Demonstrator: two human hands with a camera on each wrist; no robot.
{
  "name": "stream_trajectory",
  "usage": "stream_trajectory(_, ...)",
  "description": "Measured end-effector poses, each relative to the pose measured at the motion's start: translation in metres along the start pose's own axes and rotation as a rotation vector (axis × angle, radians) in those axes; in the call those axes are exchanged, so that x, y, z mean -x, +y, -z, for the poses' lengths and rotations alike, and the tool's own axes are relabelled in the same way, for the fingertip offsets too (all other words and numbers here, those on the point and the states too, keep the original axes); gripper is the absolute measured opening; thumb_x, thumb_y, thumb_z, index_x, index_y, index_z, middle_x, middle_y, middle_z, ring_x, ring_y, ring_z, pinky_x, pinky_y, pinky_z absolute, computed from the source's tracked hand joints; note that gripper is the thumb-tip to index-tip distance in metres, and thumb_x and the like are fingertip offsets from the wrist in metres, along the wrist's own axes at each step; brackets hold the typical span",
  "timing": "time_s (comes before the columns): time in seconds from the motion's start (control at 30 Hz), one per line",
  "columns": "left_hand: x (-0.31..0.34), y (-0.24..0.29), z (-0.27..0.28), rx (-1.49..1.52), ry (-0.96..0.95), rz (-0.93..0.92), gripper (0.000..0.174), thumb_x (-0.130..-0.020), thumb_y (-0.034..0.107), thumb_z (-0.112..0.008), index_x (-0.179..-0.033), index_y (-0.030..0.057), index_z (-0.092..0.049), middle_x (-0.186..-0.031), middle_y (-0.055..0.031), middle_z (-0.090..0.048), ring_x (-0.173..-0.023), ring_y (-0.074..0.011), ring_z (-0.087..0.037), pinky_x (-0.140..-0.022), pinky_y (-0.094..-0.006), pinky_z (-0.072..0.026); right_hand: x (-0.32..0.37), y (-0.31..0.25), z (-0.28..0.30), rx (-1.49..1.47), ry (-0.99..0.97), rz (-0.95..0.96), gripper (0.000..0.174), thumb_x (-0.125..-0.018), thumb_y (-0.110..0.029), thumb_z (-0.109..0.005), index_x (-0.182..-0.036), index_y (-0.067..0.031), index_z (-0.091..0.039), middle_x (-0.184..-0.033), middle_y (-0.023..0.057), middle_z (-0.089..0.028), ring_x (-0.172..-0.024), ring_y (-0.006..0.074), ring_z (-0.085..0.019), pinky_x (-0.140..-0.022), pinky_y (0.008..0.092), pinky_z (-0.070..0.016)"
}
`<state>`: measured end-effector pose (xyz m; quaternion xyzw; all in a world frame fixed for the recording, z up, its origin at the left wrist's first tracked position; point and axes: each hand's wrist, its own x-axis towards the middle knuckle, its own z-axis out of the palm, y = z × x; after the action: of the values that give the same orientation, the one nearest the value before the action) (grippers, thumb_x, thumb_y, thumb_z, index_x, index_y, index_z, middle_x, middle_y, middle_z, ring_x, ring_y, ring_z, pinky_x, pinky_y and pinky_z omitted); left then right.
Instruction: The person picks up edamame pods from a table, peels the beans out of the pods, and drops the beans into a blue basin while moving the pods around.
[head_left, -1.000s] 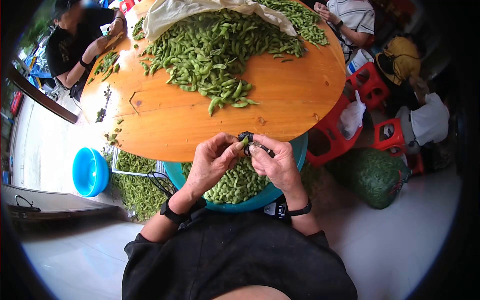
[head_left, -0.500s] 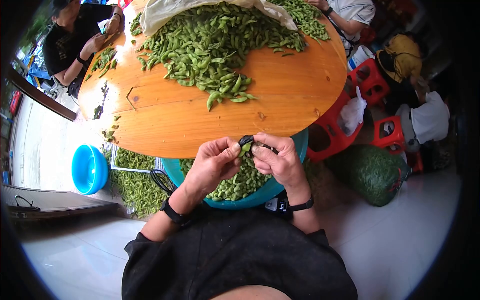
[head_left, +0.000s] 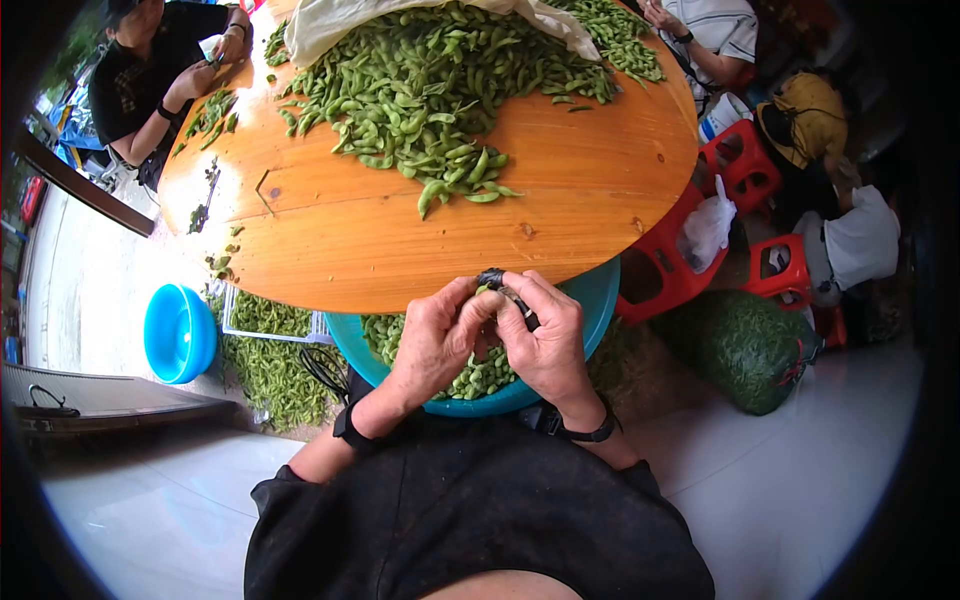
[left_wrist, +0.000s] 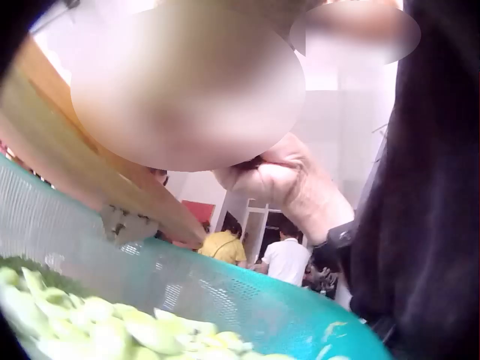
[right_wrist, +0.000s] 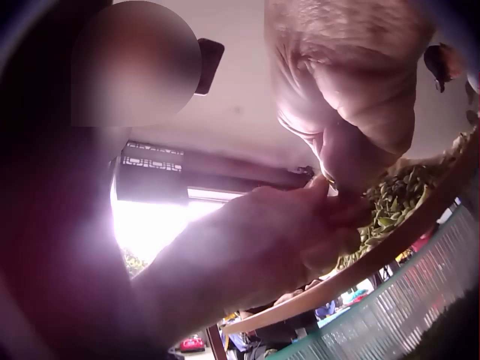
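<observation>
As the left grip [head_left: 435, 340] and right grip [head_left: 545, 335] both pinch one pod [head_left: 486, 291] over the teal basket [head_left: 598, 290] below the table's [head_left: 400, 250] near edge, a black cutter [head_left: 491, 275] at the right thumb meets its tip. Trimming seems in hand; the next move likely calls for letting the pod fall into the basket.

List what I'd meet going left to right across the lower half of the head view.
Blue bowl → left hand → bean pod, pinched by both hands → right hand → green sack.
</observation>
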<state>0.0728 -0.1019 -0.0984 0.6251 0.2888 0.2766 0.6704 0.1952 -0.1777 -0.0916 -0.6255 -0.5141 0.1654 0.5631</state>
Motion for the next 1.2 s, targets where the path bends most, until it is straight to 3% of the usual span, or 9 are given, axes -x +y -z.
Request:
stream_trajectory(0.1,-0.004,0.004,0.013,-0.144,-0.1,0.003,0.027,-0.102,0.021,-0.052,-0.091,-0.0022,-0.059,-0.062,-0.0047,-0.062,-0.051,-0.0089,-0.057,-0.046,-0.0249,-0.0446,0.004,0.01,-0.001,-0.127,-0.033,-0.089,0.017,-0.09,-0.002,-0.061,-0.105,0.0048,-0.064,-0.078,0.0099,-0.062,-0.06,0.0152,-0.058,-0.054,0.0283,-0.0454)
stream_trajectory(0.17,-0.011,0.009,0.023,-0.134,-0.168,0.029,0.032,-0.103,0.026,-0.049,-0.088,-0.0015,-0.058,-0.065,-0.0056,-0.064,-0.052,-0.0101,-0.059,-0.046,-0.0248,-0.0456,0.001,0.007,0.01,-0.607,-0.157,-0.505,0.016,-0.094,-0.003,-0.057,-0.106,0.0054,-0.063,-0.078,0.0036,-0.06,-0.057,0.0073,-0.05,-0.047,0.023,-0.0384)
stream_trajectory(0.3,-0.021,0.012,0.035,0.14,-0.376,0.315,0.033,-0.104,0.029,-0.047,-0.092,0.0009,-0.059,-0.077,-0.0069,-0.067,-0.06,-0.0115,-0.062,-0.051,-0.0251,-0.0492,-0.008,0.018,0.019,-0.936,-0.187,-0.624,0.02,-0.097,-0.005,-0.053,-0.112,0.0062,-0.061,-0.066,-0.0038,-0.05,-0.054,0.0009,-0.041,-0.045,0.0184,-0.0319)
stream_trajectory(0.47,-0.02,-0.005,0.024,0.501,-0.248,0.251,0.022,-0.102,0.018,-0.052,-0.109,-0.0016,-0.059,-0.089,-0.0084,-0.068,-0.071,-0.0143,-0.064,-0.06,-0.0259,-0.0514,-0.002,0.013,0.011,-0.587,-0.048,-0.448,0.02,-0.093,-0.008,-0.062,-0.108,0.0047,-0.064,-0.083,0.0023,-0.06,-0.06,0.004,-0.05,-0.049,0.0203,-0.0399)
stream_trajectory(0.7,-0.013,-0.005,0.014,0.324,-0.095,0.103,0.02,-0.099,0.012,-0.057,-0.113,-0.0025,-0.059,-0.087,-0.0078,-0.067,-0.069,-0.013,-0.062,-0.059,-0.0246,-0.0502,-0.004,0.011,0.004,0.082,0.143,0.025,0.016,-0.083,0.0,-0.07,-0.098,0.0037,-0.066,-0.081,0.0104,-0.062,-0.067,0.0192,-0.062,-0.059,0.0291,-0.0487)
stream_trajectory(0.93,-0.005,-0.01,0.002,0.159,-0.049,0.042,0.017,-0.098,0.014,-0.06,-0.105,-0.0006,-0.057,-0.075,-0.001,-0.06,-0.062,-0.0057,-0.053,-0.055,-0.0205,-0.0438,-0.004,0.01,0.008,0.066,0.123,0.017,0.018,-0.08,0.0,-0.071,-0.097,0.0033,-0.066,-0.077,0.0098,-0.062,-0.071,0.0196,-0.064,-0.062,0.0287,-0.0499)
stream_trajectory(1.1,-0.008,-0.008,0.013,-0.02,-0.092,0.044,0.013,-0.097,0.015,-0.061,-0.096,0.0035,-0.055,-0.065,0.0044,-0.051,-0.058,-0.0018,-0.044,-0.051,-0.0192,-0.0346,-0.003,0.014,0.017,-0.824,-0.137,-0.557,0.017,-0.088,-0.001,-0.066,-0.105,0.0017,-0.068,-0.074,-0.0022,-0.059,-0.057,0.0021,-0.048,-0.046,0.0194,-0.0348)
stream_trajectory(1.13,-0.009,-0.012,0.014,0.098,-0.126,0.025,0.016,-0.099,0.019,-0.058,-0.092,0.0047,-0.054,-0.064,0.0038,-0.05,-0.054,-0.0024,-0.04,-0.047,-0.0199,-0.0291,-0.003,0.02,0.017,-0.953,-0.162,-0.575,0.017,-0.091,-0.001,-0.063,-0.107,0.0,-0.067,-0.07,-0.0059,-0.053,-0.051,-0.0007,-0.037,-0.042,0.0171,-0.0249)
stream_trajectory(1.2,-0.011,-0.002,0.018,0.244,-0.163,0.112,0.018,-0.1,0.021,-0.057,-0.091,0.0054,-0.055,-0.065,0.0029,-0.05,-0.052,-0.0029,-0.038,-0.046,-0.0199,-0.0279,-0.004,0.03,0.015,-1.069,-0.171,-0.616,0.017,-0.091,-0.002,-0.062,-0.107,-0.0008,-0.066,-0.068,-0.0067,-0.05,-0.05,-0.0003,-0.035,-0.042,0.0174,-0.0243)
